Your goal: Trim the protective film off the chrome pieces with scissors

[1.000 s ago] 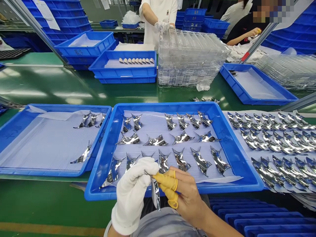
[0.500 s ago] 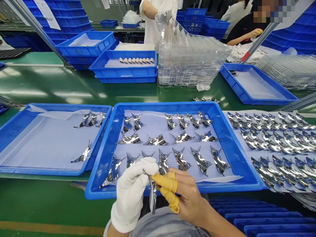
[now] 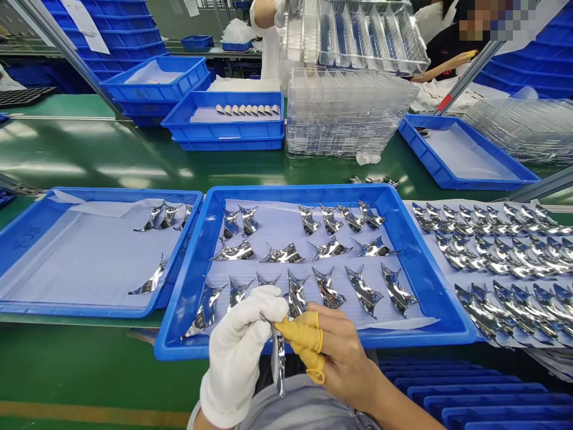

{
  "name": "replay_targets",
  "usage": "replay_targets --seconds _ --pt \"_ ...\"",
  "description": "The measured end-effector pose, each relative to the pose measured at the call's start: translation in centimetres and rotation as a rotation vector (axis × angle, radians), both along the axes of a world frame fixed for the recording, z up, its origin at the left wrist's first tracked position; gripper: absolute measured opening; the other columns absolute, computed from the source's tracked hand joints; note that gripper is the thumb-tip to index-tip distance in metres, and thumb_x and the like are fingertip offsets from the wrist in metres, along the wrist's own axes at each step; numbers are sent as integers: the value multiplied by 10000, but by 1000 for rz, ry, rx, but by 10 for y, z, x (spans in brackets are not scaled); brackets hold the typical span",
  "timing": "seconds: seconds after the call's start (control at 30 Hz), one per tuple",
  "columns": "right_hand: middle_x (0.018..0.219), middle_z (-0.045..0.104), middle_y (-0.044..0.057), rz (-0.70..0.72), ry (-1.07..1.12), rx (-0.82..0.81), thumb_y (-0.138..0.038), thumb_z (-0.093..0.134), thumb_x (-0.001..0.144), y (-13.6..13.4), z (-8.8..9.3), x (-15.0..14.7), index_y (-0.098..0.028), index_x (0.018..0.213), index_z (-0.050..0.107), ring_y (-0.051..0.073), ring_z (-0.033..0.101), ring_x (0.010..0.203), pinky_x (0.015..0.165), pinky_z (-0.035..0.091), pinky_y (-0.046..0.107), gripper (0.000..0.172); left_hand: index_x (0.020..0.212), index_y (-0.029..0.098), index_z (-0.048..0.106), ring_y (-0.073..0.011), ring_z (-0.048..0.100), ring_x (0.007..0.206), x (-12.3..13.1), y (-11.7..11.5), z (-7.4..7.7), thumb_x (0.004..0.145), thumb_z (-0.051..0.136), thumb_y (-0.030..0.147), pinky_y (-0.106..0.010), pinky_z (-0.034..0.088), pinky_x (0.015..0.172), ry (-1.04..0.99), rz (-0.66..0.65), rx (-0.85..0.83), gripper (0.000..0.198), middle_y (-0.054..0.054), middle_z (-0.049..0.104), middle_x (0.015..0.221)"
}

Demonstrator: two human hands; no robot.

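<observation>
- Left hand (image 3: pixel 239 352), in a white fabric glove: fingers closed together on the upper end of a chrome trim piece (image 3: pixel 279 361).
- Right hand (image 3: pixel 340 355), bare except for yellow finger cots (image 3: pixel 304 334) on thumb and forefinger: those two tips clamped on the same piece from the other side.
- Chrome trim piece: hanging almost vertical, edge-on to the camera, over the lap and just in front of the near rim of the middle blue tray (image 3: pixel 423 269). Gripped only through glove and cots, probably to keep prints off the mirror finish.
- In that tray, on a white liner sheet (image 3: pixel 277 230): rows of like mirrored pieces (image 3: pixel 282 255), each apart from its neighbours, likely so as not to rub and scratch.
- Left blue tray (image 3: pixel 111 192), touching the middle one: a small cluster of pieces (image 3: pixel 163 218) at the far right corner and a lone one (image 3: pixel 147 283) nearer, the rest bare liner.
- To the right, on a sheet: densely packed, overlapping rows of pieces (image 3: pixel 492 239).
- Across the green bench: another person in white, lifting a clear blister tray (image 3: pixel 358 36) above a stack of the same (image 3: pixel 344 113).
</observation>
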State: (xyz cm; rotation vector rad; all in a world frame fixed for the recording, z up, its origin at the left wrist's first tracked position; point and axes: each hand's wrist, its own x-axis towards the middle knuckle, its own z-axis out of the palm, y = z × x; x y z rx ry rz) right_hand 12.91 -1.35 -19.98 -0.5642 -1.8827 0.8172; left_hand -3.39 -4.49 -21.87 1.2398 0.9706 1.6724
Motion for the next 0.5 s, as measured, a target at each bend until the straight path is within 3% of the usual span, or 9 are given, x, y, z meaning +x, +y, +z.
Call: replay_targets --seconds 0.2,0.5 --pt "739 696 1 19 22 -94 -184 527 1044 0 -3 0 -274 1286 688 144 525 617 579 405 265 304 1062 258 748 -186 654 974 -2 -2 -6 956 593 229 -369 490 1018 21 1 -45 190 -16 751 979" --pt "727 693 -2 -1 -48 0 -200 482 1065 0 2 1 -250 1340 639 140 526 595 613 447 277 320 1073 267 741 -193 660 993 -5 -3 -9 961 577 208 -378 477 1033 10 -19 -55 207 -9 747 1013"
